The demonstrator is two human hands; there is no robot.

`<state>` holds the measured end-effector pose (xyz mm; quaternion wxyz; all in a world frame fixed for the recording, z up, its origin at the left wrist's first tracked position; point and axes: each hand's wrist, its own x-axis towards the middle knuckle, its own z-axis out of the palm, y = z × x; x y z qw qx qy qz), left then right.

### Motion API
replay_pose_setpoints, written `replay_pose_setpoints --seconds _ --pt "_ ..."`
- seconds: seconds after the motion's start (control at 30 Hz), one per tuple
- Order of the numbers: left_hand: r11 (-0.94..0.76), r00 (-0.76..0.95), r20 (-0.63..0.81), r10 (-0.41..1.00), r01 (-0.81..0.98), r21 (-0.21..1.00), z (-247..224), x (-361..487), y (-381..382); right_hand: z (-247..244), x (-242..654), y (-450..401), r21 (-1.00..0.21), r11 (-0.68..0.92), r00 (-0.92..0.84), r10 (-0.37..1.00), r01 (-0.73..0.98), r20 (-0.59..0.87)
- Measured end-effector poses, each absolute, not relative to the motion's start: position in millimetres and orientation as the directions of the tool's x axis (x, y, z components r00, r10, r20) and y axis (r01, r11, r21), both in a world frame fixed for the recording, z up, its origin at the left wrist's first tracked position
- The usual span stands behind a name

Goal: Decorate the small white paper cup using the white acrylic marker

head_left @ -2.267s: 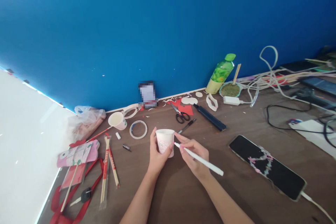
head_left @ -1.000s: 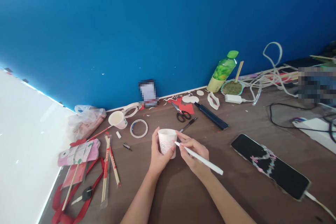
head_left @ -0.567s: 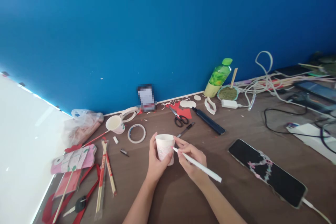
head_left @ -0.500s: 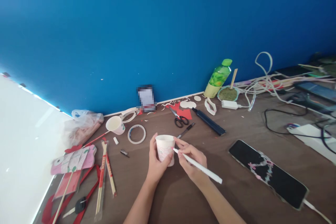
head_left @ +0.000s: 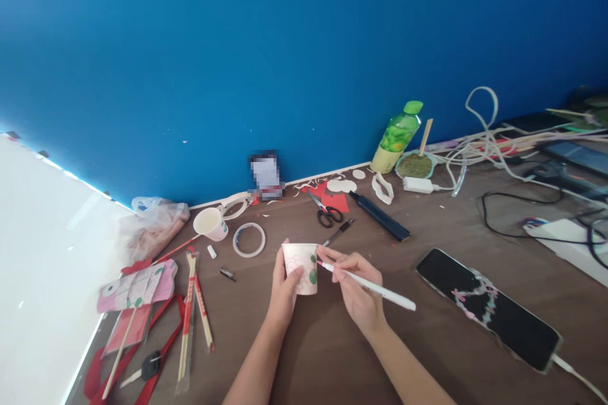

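Note:
A white paper cup point(head_left: 302, 266) with pale pink and green printing is held just above the brown table, its rim facing up. My left hand point(head_left: 284, 288) wraps round the cup's left side, thumb across the front. In my right hand point(head_left: 358, 288) is a white marker pen point(head_left: 380, 291), gripped near its pink tip. That tip points at the right edge of the cup, close to the green spots; whether it touches I cannot tell. The pen's far end slants down to the right.
Behind the cup lie scissors point(head_left: 330, 215), a black pen point(head_left: 339, 232) and a tape roll point(head_left: 249, 240). A second cup point(head_left: 211, 224) stands at left, above wrapped chopsticks point(head_left: 187, 329). To the right are a phone point(head_left: 489, 310), a green-capped bottle point(head_left: 398, 139) and cables point(head_left: 475, 158).
The cup has turned in my left hand, so green spots now show on its right side. My right hand has shifted slightly right, and the marker's tip has moved off the cup's front.

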<state>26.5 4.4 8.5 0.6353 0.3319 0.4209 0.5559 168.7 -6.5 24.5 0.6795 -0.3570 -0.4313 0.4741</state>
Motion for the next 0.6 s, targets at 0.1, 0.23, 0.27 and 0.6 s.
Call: replay_pose_setpoints --seconds 0.1,0.23,0.27,0.6 --pt "0.202 0.050 -0.206 0.977 -0.509 0.837 8.5 28.4 7.4 22.1 169.2 -6.2 -0.907 0.293 0.212 0.949 -0.304 0.236" --pt "0.249 0.118 -0.221 0.968 -0.546 0.799 8.8 29.3 6.2 27.7 168.5 -8.2 -0.919 0.292 0.188 0.950 -0.264 0.248" --pt "0.255 0.131 -0.218 0.967 -0.537 0.804 9.4 29.3 5.1 29.9 168.2 -9.0 -0.925 0.291 0.178 0.951 -0.245 0.252" --pt "0.214 0.125 -0.176 0.976 -0.472 0.855 22.8 26.6 3.9 34.9 168.1 -9.4 -0.939 0.314 0.221 0.934 -0.140 0.279"
